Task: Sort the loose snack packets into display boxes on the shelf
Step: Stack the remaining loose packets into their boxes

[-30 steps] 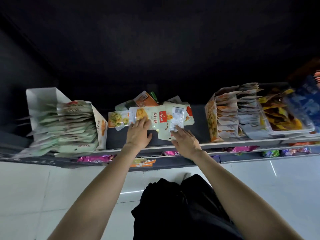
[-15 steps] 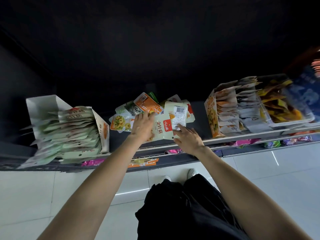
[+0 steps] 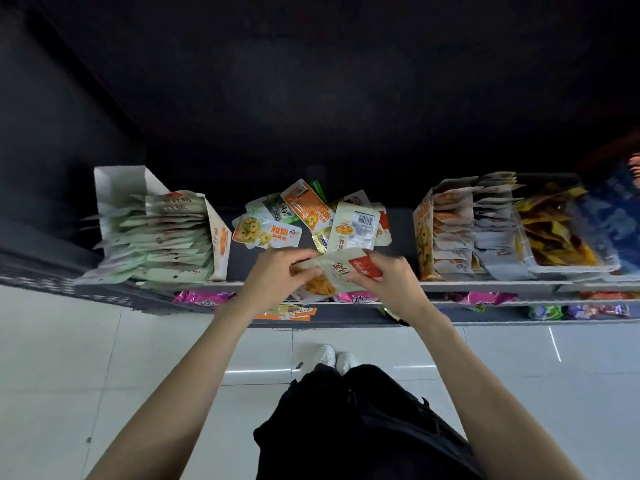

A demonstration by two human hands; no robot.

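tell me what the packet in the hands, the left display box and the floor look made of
Packet, gripped by the left hand and right hand: probably thin plastic film, printed, with a slight sheen; it bends under the fingers.
Left display box: likely cardboard, matte white, with folded flat walls.
Floor: glossy pale tiles, showing grout lines and light reflections.

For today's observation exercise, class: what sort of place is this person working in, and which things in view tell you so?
Most likely a small shop or convenience store aisle. A tiered shelf carries open display boxes packed with identical packets, more wrapped snacks line the tier below, and the floor is glossy white tile.
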